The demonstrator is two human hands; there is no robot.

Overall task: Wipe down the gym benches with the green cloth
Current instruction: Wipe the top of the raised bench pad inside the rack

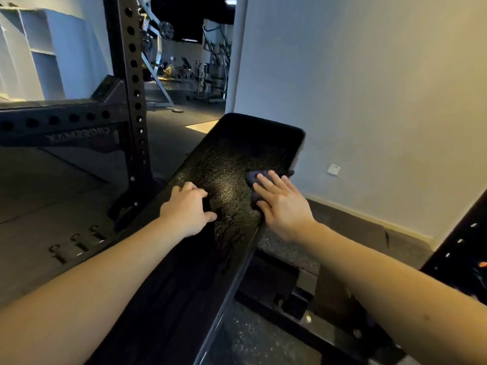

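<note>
The black bench [232, 154] runs away from the person, and its far end has round corners. The pad looks wet and shiny in the middle.

The right hand [282, 204] lies flat on the cloth [254, 177]. Its fingers are straight and a little spread, and they press the cloth down. The cloth sits on the pad right at the right edge, about halfway along. It looks blue-grey in this light. Most of it is under the hand, and a bit sticks out past the fingertips. The heel of this hand hangs over the edge.

The left hand [187, 209] is on the pad near the left edge. Its fingers are bent with the tips on the pad, and the thumb points to the middle. It holds nothing. A strip of bare pad lies between the two hands.

Past the cloth there is more bare pad up to the far end.

A tall black rack [131, 101] with holes stands close to the left side of the bench. On the right there is a strip of floor [342, 219], then a wall [369, 88] with a socket [333, 169]. The bench base [290, 299] sticks out low on the right.
</note>
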